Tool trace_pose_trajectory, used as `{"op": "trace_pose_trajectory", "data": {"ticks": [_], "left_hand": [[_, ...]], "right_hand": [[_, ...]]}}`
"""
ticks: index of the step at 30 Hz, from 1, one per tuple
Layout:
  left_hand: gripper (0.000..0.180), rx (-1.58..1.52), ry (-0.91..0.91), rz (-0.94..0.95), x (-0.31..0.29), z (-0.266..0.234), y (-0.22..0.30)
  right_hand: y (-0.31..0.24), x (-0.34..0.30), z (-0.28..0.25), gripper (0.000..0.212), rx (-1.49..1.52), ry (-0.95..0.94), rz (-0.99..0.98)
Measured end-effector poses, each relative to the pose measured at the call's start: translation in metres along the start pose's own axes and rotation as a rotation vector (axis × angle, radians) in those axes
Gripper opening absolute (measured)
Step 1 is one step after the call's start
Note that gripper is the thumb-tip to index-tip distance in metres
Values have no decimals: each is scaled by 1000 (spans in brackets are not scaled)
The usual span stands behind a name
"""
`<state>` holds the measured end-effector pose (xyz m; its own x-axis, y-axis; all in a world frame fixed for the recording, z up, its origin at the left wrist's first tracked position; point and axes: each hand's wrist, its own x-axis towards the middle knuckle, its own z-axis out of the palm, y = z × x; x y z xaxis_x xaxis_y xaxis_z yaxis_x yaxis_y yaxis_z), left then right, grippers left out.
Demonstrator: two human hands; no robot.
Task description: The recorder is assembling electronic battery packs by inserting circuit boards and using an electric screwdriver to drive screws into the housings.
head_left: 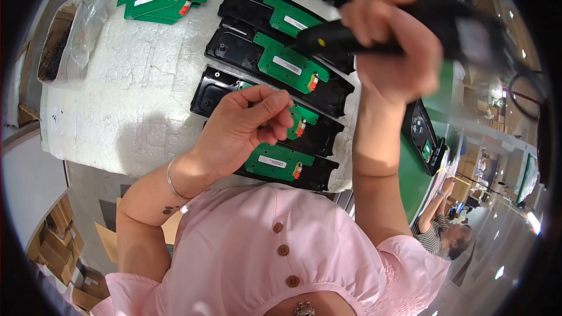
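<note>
My right hand (398, 52) is wrapped around a black electric screwdriver (333, 40), somewhat blurred. Its tapered nose points left, over the circuit board (290, 63) in the second black plastic housing (234, 41) from the back. My left hand (234, 131) is closed, thumb against the curled fingers, above the third housing (211, 88). Whatever those fingers hold, if anything, is hidden. Part of the third housing's board (307, 118) shows beside them. Nearest my body lies another housing (319, 174) with a green board (272, 161). Each board carries a white label and a red-and-white connector.
Loose green boards (155, 1) overlap at the back left of the white foam surface (140, 64). A box (61, 52) with a plastic bag and small dark pieces stands left. Another housing (424, 134) rests on the green bench at right. Beyond, a person (442, 228) sits.
</note>
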<state>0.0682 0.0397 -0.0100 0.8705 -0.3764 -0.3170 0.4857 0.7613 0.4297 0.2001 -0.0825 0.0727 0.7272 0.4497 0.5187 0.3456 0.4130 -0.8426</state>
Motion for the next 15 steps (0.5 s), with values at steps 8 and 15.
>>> {"op": "trace_pose_trajectory", "data": {"ticks": [8, 15], "left_hand": [[17, -109, 122, 53, 0, 7, 8], [17, -237, 81, 83, 2, 1, 4]], "right_hand": [[-75, -24, 5, 26, 131, -279, 60], [-73, -31, 10, 25, 210, -195, 2]]}}
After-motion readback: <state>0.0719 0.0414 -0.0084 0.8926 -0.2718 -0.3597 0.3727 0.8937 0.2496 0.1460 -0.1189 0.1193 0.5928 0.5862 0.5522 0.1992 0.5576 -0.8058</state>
